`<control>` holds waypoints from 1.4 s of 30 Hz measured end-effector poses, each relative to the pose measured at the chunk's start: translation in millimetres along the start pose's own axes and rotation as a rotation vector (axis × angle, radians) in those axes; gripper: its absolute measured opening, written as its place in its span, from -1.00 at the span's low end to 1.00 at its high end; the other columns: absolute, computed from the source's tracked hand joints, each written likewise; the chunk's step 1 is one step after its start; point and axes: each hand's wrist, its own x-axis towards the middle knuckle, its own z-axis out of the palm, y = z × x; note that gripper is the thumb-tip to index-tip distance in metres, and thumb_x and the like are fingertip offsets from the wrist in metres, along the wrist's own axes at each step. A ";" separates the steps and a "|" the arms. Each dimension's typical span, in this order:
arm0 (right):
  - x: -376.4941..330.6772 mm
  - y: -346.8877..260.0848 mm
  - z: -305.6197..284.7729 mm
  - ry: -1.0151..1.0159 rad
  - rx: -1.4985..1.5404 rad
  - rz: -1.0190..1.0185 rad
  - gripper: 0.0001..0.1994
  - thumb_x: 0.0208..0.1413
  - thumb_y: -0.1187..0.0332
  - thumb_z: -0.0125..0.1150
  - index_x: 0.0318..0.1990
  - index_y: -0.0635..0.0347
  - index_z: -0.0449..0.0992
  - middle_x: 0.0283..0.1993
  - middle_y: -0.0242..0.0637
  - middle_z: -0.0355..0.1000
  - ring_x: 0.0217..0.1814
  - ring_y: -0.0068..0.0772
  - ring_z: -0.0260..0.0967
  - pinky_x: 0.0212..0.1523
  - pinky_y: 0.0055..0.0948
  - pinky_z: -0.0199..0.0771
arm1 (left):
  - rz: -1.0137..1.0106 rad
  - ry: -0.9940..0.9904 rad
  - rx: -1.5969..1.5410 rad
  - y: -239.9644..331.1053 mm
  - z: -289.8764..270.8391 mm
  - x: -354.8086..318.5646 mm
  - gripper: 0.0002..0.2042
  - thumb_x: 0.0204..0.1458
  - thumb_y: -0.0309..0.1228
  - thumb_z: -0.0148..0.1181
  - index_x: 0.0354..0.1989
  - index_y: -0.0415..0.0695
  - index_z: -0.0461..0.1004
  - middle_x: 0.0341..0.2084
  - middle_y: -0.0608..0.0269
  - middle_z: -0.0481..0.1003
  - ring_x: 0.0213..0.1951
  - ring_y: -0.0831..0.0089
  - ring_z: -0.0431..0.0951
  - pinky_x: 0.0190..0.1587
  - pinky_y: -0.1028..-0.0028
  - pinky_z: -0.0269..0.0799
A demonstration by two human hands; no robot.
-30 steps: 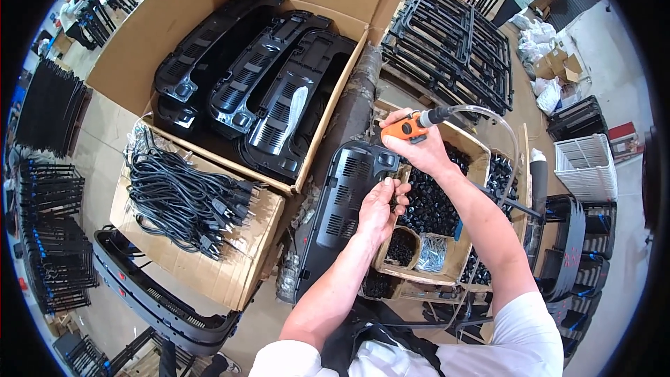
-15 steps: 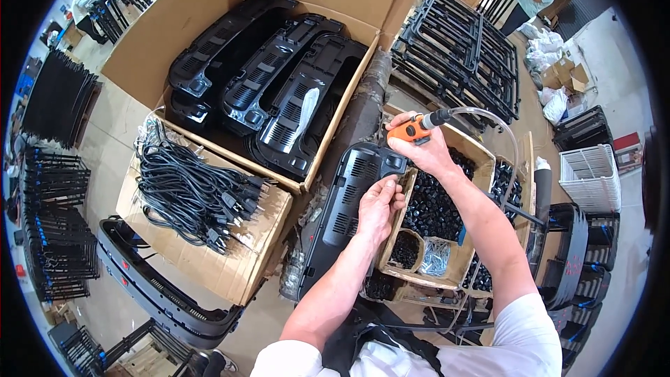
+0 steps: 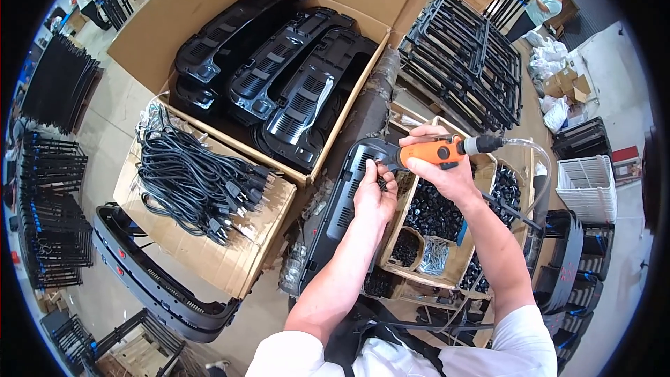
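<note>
My right hand [image 3: 447, 171] is wrapped round an orange air screwdriver [image 3: 427, 153], which lies nearly level with a clear hose [image 3: 530, 145] at its back end. The tool's front end meets the upper end of a long black plastic cover [image 3: 333, 220] with slotted vents. Over the vents of that cover, close to the tool's tip, my left hand [image 3: 377, 192] has its fingers curled and thumb and forefinger pinched. Dark small pieces seem to show in its fingers, too small to name. The cover rests on a plastic-wrapped support [image 3: 293, 265].
On the right stands a divided cardboard bin [image 3: 452, 281] with black caps [image 3: 433, 211], small black parts [image 3: 405, 248] and silver fasteners [image 3: 435, 257]. A big carton [image 3: 150, 31] of black covers is behind; power cords [image 3: 188, 171] lie left. Black frames [image 3: 460, 63] stand beyond.
The screwdriver has tipped from slanting to nearly level, and my right hand has come lower and nearer. My left hand has shifted slightly left and up along the cover. My view has turned slightly.
</note>
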 end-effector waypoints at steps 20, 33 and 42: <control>22.2 17.8 52.3 0.001 0.006 -0.032 -0.48 0.12 0.51 0.48 0.23 0.29 0.44 0.10 -0.10 0.62 0.20 -0.33 0.55 0.31 -0.25 0.55 | -0.033 -0.017 0.205 2.4 -18.3 -47.4 -0.71 0.53 -0.26 -0.10 0.08 -0.24 0.43 -0.16 0.15 0.48 -0.15 0.28 0.59 -0.07 0.28 0.67; 39.0 31.7 79.5 -0.069 -0.173 -0.101 -0.70 0.10 0.48 0.51 -0.03 0.22 0.58 0.00 -0.26 0.61 0.06 -0.41 0.57 0.13 -0.33 0.59 | -0.253 0.012 0.367 -6.2 -95.5 -127.9 -0.74 0.52 -0.30 -0.08 0.11 -0.22 0.46 -0.16 0.19 0.57 -0.19 0.36 0.62 -0.16 0.37 0.62; 31.3 27.4 88.0 0.020 -0.163 0.026 -0.53 0.05 0.34 0.56 0.12 0.18 0.59 0.01 -0.25 0.65 0.07 -0.42 0.60 0.19 -0.33 0.61 | -0.291 0.106 0.490 11.9 -120.3 -167.4 -0.73 0.52 -0.29 -0.08 0.08 -0.20 0.49 -0.20 0.22 0.58 -0.20 0.37 0.64 -0.22 0.39 0.60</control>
